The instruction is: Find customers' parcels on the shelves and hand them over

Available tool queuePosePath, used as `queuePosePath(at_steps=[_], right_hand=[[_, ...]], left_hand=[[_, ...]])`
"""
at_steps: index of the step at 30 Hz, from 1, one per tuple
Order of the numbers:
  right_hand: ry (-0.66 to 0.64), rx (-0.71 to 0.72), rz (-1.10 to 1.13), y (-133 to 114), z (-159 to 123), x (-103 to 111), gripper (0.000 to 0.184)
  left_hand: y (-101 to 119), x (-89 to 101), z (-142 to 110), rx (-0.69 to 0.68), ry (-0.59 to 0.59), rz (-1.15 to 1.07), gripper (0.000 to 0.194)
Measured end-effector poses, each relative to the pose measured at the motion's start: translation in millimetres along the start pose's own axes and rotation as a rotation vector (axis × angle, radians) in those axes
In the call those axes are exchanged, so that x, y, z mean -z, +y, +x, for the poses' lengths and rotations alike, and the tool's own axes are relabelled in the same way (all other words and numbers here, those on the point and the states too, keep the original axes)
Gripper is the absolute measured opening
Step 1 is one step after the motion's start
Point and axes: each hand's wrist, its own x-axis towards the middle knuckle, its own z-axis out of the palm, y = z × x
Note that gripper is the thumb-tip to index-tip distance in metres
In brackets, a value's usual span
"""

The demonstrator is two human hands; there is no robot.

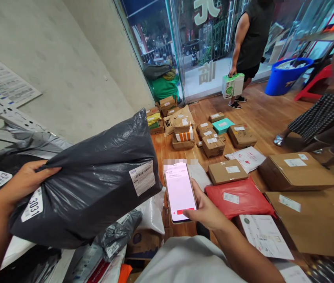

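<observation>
Fingers of the left hand [27, 180] grip the black parcel [96, 175], left of frame centre; those of the right hand [206, 208] clasp the phone [180, 189], at centre. Prevent sagging; keep the barcode label [142, 178] uncovered.

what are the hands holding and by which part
Left hand: black parcel, by its left end. Right hand: phone, by its lower half.

cardboard boxes [214, 150] (white labels [212, 140] on top) dot the wooden floor [261, 114].
</observation>
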Motion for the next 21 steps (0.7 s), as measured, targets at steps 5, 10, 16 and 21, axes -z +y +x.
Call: queuePosePath(at_steps=[5, 10, 16, 21], right_hand=[[0.003, 0.002, 0.018, -1.7, 1.4, 2.9, 0.087], [0.003, 0.005, 0.01, -3.8, 2.8, 3.2, 0.085], [0.008, 0.001, 0.016, -6.2, 4.3, 5.7, 0.088], [0.017, -0.009, 0.021, -5.4, 4.0, 9.4, 0.087]], left_hand=[[-2.8, 1.0, 4.5, 0.116, -0.023, -0.15, 0.047], [1.8, -3.4, 5.7, 0.116, -0.024, -0.153, 0.049], [1.8, -5.7, 10.0, 0.103, -0.042, -0.157, 0.048], [7.9, -10.6, 8.9, 0.089, -0.034, -0.137, 0.047]])
